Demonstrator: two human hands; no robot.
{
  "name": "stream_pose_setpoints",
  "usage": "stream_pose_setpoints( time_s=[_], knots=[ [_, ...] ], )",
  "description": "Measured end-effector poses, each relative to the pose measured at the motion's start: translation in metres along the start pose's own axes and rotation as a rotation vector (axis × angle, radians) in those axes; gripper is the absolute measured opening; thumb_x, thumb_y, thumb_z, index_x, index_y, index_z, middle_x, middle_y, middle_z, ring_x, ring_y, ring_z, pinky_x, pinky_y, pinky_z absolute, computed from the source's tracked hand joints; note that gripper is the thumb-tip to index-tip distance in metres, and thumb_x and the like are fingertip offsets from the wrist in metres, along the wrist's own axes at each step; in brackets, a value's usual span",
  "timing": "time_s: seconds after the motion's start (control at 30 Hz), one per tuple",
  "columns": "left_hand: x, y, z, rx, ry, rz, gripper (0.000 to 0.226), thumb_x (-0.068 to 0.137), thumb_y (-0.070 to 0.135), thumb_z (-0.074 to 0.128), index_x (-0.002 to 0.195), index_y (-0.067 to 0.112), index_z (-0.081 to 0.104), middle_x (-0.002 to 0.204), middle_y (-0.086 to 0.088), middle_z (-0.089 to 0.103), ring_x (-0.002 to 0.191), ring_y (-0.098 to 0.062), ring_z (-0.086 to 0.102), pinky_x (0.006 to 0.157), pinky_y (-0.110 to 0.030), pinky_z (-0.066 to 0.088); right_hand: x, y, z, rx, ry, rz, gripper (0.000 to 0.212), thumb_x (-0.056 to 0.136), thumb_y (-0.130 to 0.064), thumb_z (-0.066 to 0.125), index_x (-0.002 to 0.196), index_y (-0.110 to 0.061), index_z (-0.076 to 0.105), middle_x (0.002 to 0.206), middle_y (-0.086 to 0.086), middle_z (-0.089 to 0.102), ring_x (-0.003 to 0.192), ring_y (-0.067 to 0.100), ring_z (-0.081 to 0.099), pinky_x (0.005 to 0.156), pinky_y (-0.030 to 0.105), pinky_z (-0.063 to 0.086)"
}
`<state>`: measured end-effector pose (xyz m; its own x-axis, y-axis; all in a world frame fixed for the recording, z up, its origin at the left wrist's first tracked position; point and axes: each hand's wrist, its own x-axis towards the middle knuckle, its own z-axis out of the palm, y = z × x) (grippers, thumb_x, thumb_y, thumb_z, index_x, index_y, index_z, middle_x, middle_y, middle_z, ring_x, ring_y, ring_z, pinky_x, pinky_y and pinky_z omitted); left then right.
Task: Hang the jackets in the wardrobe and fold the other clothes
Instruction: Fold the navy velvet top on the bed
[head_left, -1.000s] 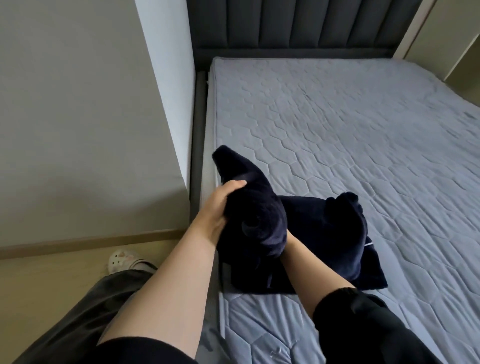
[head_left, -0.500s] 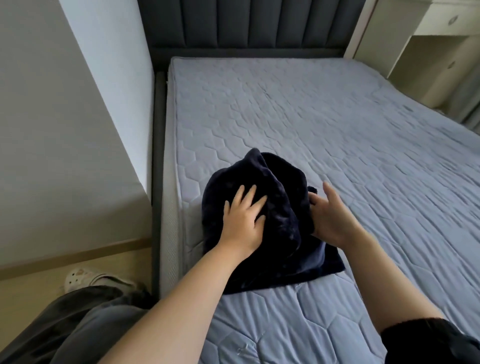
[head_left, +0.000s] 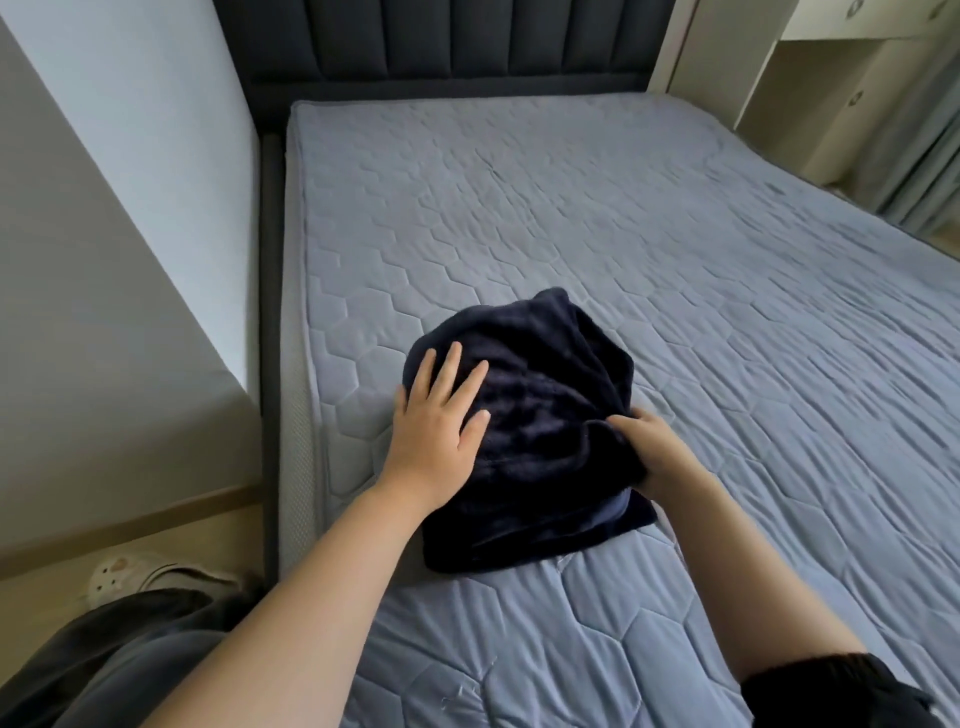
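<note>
A dark navy fleece garment (head_left: 524, 431) lies bunched in a rough folded bundle on the quilted grey-blue mattress (head_left: 649, 234), close to the bed's left edge and toward its near end. The left hand (head_left: 436, 431) lies flat on the bundle's left side, fingers straight and spread, palm pressing down on the fabric. The right hand (head_left: 654, 452) is at the bundle's right edge with its fingers curled into the cloth, gripping a fold; the fingertips are buried in the fleece and cannot be seen. A black sleeve (head_left: 831, 691) is pushed up the right forearm, while the left forearm is bare. Beyond the garment the mattress runs back to a dark padded headboard (head_left: 447, 41) with vertical channels. A dark bed frame rail (head_left: 271, 312) runs along the mattress's left side, tight against a pale wall (head_left: 130, 208), so there is little room beside the bed there. Down at the lower left, a grey trouser leg (head_left: 130, 649) and a light perforated clog (head_left: 111, 577) stand on the wooden floor (head_left: 41, 597), just beside the bed. At the far right are cream cabinets (head_left: 831, 104) and a grey-green curtain (head_left: 930, 171), well apart from the garment.
</note>
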<state>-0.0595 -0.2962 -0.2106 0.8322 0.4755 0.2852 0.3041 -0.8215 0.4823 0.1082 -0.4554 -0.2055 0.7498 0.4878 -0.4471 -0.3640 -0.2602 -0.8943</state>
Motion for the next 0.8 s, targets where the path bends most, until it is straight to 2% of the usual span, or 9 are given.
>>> stream_pose_setpoints(
  time_s=[0.1, 0.17, 0.2, 0.27, 0.33, 0.43, 0.5, 0.6, 0.8],
  knots=[
    [-0.004, 0.001, 0.019, 0.261, -0.214, -0.026, 0.069, 0.086, 0.063, 0.012, 0.149, 0.038, -0.004, 0.157, 0.003, -0.019, 0.143, -0.024, -0.019, 0.113, -0.057, 0.005, 0.006, 0.020, -0.010, 0.012, 0.025, 0.253, 0.018, 0.084, 0.001, 0.048, 0.070, -0.010, 0.050, 0.051, 0.004, 0.048, 0.049, 0.017, 0.047, 0.051, 0.026, 0.041],
    [-0.003, 0.003, 0.030, 0.366, -0.288, -0.033, 0.076, 0.080, 0.071, 0.007, 0.147, 0.039, -0.010, 0.154, 0.002, -0.026, 0.141, -0.026, -0.024, 0.111, -0.061, 0.004, 0.006, 0.015, -0.012, -0.118, 0.061, 0.283, 0.017, 0.081, 0.000, 0.046, 0.069, -0.012, 0.047, 0.048, 0.002, 0.046, 0.053, 0.018, 0.042, 0.053, 0.027, 0.035],
    [-0.001, 0.004, 0.034, 0.392, -0.311, -0.044, 0.078, 0.079, 0.072, 0.007, 0.147, 0.039, -0.011, 0.153, 0.002, -0.028, 0.140, -0.027, -0.026, 0.110, -0.062, 0.003, 0.004, 0.007, -0.012, -0.234, 0.062, 0.242, 0.013, 0.081, 0.000, 0.045, 0.080, -0.011, 0.051, 0.057, 0.002, 0.052, 0.059, 0.019, 0.046, 0.056, 0.027, 0.037],
    [0.005, 0.008, 0.039, 0.432, -0.357, -0.066, 0.079, 0.079, 0.074, 0.011, 0.147, 0.040, -0.010, 0.153, 0.002, -0.029, 0.139, -0.029, -0.028, 0.109, -0.064, 0.002, 0.004, -0.007, -0.011, -0.537, 0.048, 0.059, 0.041, 0.083, 0.000, 0.042, 0.123, -0.012, 0.044, 0.099, 0.007, 0.056, 0.088, 0.023, 0.054, 0.072, 0.032, 0.044],
    [0.011, 0.015, 0.042, 0.467, -0.412, -0.079, 0.078, 0.083, 0.074, 0.018, 0.147, 0.039, -0.010, 0.152, 0.000, -0.031, 0.138, -0.030, -0.031, 0.107, -0.066, -0.001, 0.004, -0.018, -0.007, -0.777, 0.142, -0.284, 0.068, 0.083, 0.000, 0.040, 0.146, -0.015, 0.020, 0.138, 0.007, 0.038, 0.126, 0.025, 0.037, 0.100, 0.033, 0.035],
    [0.023, 0.027, 0.046, 0.515, -0.514, -0.095, 0.077, 0.087, 0.070, 0.021, 0.148, 0.035, -0.010, 0.152, -0.004, -0.032, 0.137, -0.033, -0.033, 0.105, -0.068, -0.003, 0.009, -0.030, 0.018, -0.761, 0.143, -0.752, 0.063, 0.086, -0.005, 0.040, 0.146, -0.023, 0.028, 0.150, 0.000, 0.032, 0.138, 0.016, 0.023, 0.106, 0.027, 0.023],
    [0.028, 0.030, 0.046, 0.528, -0.549, -0.121, 0.077, 0.088, 0.069, 0.021, 0.148, 0.034, -0.010, 0.153, -0.004, -0.031, 0.138, -0.032, -0.031, 0.105, -0.068, -0.002, 0.032, -0.024, 0.032, -0.952, 0.039, -0.813, 0.047, 0.096, -0.017, 0.038, 0.143, -0.021, 0.038, 0.150, 0.001, 0.034, 0.141, 0.018, 0.022, 0.112, 0.035, 0.018],
    [0.030, 0.030, 0.045, 0.494, -0.546, -0.124, 0.079, 0.087, 0.071, 0.022, 0.150, 0.031, -0.006, 0.155, -0.002, -0.025, 0.140, -0.030, -0.026, 0.107, -0.068, 0.002, 0.074, 0.005, 0.027, -1.148, -0.026, -0.449, 0.046, 0.102, -0.036, 0.026, 0.147, -0.027, 0.029, 0.157, -0.005, 0.018, 0.145, 0.014, 0.009, 0.115, 0.046, 0.004],
    [0.029, 0.032, 0.051, 0.509, -0.510, -0.114, 0.085, 0.085, 0.074, 0.018, 0.151, 0.025, -0.003, 0.156, -0.006, -0.022, 0.140, -0.031, -0.026, 0.105, -0.069, 0.000, 0.089, 0.035, -0.022, -0.705, 0.017, 0.034, 0.058, 0.100, -0.047, 0.028, 0.142, -0.009, 0.035, 0.145, 0.013, 0.041, 0.132, 0.029, 0.039, 0.104, 0.032, 0.026]
  ],
)
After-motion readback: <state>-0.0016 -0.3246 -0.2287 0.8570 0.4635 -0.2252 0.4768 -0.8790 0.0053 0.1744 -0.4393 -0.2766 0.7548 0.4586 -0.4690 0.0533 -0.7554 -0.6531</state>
